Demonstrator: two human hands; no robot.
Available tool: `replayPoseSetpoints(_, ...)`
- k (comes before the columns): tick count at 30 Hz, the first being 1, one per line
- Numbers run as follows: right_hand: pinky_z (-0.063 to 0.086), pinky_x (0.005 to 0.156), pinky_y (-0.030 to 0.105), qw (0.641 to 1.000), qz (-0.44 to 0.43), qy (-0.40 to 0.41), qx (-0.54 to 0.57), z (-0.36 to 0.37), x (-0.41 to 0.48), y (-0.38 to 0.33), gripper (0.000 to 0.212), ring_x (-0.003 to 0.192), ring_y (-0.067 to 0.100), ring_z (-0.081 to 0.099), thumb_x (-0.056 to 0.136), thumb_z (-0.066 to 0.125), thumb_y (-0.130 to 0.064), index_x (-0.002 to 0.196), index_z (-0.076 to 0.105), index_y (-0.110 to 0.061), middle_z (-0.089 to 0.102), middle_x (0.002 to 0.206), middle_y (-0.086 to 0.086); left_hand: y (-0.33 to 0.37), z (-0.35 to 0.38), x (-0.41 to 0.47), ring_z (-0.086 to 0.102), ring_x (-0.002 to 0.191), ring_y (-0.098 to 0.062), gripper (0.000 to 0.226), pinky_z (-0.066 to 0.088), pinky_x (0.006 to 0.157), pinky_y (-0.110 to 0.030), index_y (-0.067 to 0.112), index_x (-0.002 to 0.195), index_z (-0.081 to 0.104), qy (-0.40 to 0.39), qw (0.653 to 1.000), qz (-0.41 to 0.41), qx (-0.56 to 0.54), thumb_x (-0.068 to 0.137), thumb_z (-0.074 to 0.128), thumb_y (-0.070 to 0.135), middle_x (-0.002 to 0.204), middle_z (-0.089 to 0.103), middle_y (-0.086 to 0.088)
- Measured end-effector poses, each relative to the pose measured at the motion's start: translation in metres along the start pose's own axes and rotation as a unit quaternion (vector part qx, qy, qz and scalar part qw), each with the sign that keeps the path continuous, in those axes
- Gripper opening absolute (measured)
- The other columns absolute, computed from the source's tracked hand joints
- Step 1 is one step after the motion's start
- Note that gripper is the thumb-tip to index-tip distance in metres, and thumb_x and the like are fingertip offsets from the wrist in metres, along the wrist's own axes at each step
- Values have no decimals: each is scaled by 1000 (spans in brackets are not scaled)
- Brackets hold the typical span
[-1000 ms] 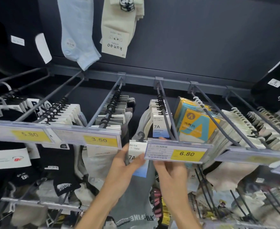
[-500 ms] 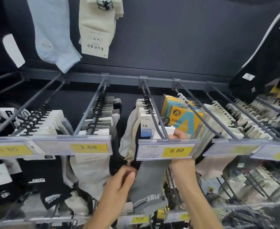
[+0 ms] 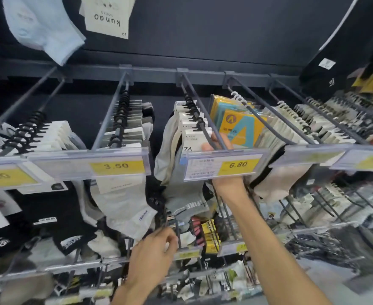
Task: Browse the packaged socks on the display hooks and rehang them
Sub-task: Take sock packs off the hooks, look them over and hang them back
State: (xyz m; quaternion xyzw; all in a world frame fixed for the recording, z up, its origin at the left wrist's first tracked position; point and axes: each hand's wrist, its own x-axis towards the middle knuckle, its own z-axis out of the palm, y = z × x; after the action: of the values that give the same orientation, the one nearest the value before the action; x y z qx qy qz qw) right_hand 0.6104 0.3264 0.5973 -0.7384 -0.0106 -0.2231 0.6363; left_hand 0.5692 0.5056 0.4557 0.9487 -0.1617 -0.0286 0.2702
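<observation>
**A:** Where's the pack?

**B:** Centre of the frame. The grey sock pack [image 3: 190, 139] hangs at the front of the hook [image 3: 199, 119], behind the 6.80 price label [image 3: 223, 167]. The right hand [image 3: 219, 143] reaches up behind the label, fingers [image 3: 206, 147] pinching the pack's card.

**A:** Risk?

**B:** If its hanger isn't fully over the hook's tip, letting go could drop it. The left hand [image 3: 152, 245], lower centre, is loosely curled and seems to hold nothing.

Light: bright and even; tops lit, undersides dark; back panel [image 3: 225, 29] stays dull
Glare: pale sheen on tag strips [image 3: 88, 155]; right tags [image 3: 370, 161] washed out
Shadow: deep at lower left (black socks [image 3: 38, 216] merge)
Blur: smear at far left and lower right; centre tag [image 3: 238, 165] sharp
Distortion: wide-angle bowing; rail [image 3: 159, 73] curves
</observation>
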Motion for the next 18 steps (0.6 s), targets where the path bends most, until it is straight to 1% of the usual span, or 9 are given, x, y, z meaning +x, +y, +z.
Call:
replayPoseSetpoints(2,53,76,18,999,-9,32,-38,-3,-14,-1,15,79,8,68,87,57,-10,95,68,-18,73,83,-1,5,0,-4,52,61,10,19,37,51,-9,40,80,49,20,1000,11,-21,96,54,33,75,56,25)
replayPoseSetpoints(4,50,86,18,997,25,10,-73,-10,-41,8,19,95,8,66,95,59,-8,110,62,-20,71,102,4,14,-1,-10,52,63,12,16,38,54,-5,35,80,55,49,996,43,-66,93,58,25,74,56,24)
replayPoseSetpoints(6,47,94,15,987,33,36,-151,-20,-74,21,32,113,0,58,97,57,-12,126,55,-25,62,124,-8,29,2,-18,55,69,11,10,42,60,-5,31,84,61,75,988,78,-113,90,56,26,77,59,23)
replayPoseSetpoints(7,46,95,13,988,42,30,-145,-28,-94,25,36,118,-3,55,97,56,-15,130,52,-29,59,126,-16,38,6,-22,56,69,9,10,44,60,-8,31,84,61,78,984,90,-135,90,55,28,77,59,22)
replayPoseSetpoints(9,47,92,13,988,87,19,-124,-47,-135,37,34,116,-3,56,98,55,-19,128,53,-34,60,121,-21,61,21,-30,55,65,1,11,43,57,-16,32,82,59,59,980,113,-156,92,56,27,71,59,20)
replayPoseSetpoints(11,49,90,18,982,143,2,-126,-71,-180,49,29,109,-1,61,98,55,-20,122,56,-36,65,115,-18,86,46,-42,53,62,-4,11,41,56,-24,29,83,59,12,979,141,-145,91,61,21,69,59,15)
replayPoseSetpoints(14,52,93,34,961,230,37,-147,-114,-258,70,27,105,9,64,97,52,-26,123,58,-27,68,114,-7,131,93,-73,61,73,-16,13,48,62,-34,25,92,66,-114,971,171,-123,86,62,14,83,69,9)
replayPoseSetpoints(16,52,93,42,941,292,87,-149,-147,-316,81,32,102,15,66,94,52,-31,125,58,-26,70,113,-3,157,130,-102,61,76,-20,17,47,65,-30,22,93,68,-228,949,190,-111,83,62,10,82,69,4)
replayPoseSetpoints(18,52,91,46,916,349,131,-151,-186,-387,90,28,99,19,68,95,53,-33,121,60,-29,73,109,-2,188,178,-141,59,78,-19,14,44,66,-21,17,96,70,-316,919,227,-61,88,62,12,82,67,2)
